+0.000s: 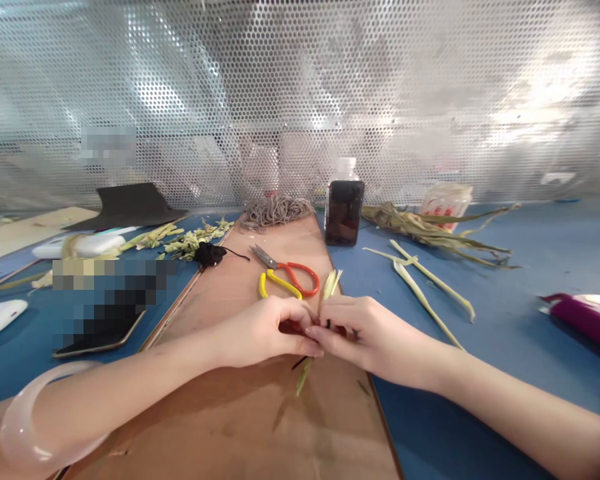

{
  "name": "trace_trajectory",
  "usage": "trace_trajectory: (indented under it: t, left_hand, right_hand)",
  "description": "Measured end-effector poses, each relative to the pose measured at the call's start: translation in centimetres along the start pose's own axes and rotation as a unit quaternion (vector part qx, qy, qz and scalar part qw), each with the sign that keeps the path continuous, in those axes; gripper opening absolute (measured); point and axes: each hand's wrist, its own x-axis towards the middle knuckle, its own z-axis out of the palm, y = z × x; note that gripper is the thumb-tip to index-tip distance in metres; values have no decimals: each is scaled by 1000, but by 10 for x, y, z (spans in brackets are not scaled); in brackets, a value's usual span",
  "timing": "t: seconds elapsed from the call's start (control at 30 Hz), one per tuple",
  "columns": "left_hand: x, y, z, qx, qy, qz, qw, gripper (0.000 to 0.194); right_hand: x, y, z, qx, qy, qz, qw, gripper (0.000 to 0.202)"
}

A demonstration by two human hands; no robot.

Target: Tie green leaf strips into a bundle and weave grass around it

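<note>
Over the brown board (205, 420), my left hand (275, 333) and my right hand (365, 333) meet, fingertips pinched together. Between them is a small bundle of pale green leaf strips (332, 283); its ends show above and below the fingers. A short dark strand (299, 363) pokes out under the fingertips, and the fingers hide most of the middle. Scissors (280, 266) with one red and one yellow handle lie just beyond my left hand. A ball of black thread (210, 255) rests farther back, at the board's left edge.
Grey cord (277, 212) is heaped at the board's far end, beside a dark bottle (345, 213). Dried leaves (425, 230) and green stalks (425, 300) lie right. A purple packet (587, 320) sits far right. Left are a phone (110, 330) and plant pieces (193, 241). Perforated metal (300, 87) stands behind.
</note>
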Motion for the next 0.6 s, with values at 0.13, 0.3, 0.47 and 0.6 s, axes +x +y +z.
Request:
trace_trajectory:
  t: [0.13,0.3,0.47,0.6]
  left_hand:
    - [-1,1,-2,8,-18,23,1000,17]
    - [-2,-3,-3,23,-34,25,999,17]
    - [-2,-1,-5,43,-43,37,997,18]
    - [-2,1,-5,48,-41,42,997,16]
  right_hand:
    - [0,3,-6,62,-5,84,995,19]
    - [-2,11,-13,169,-44,67,982,24]
    - [-3,9,-12,120,-34,24,992,10]
    - [-3,5,-12,73,-39,-15,996,18]
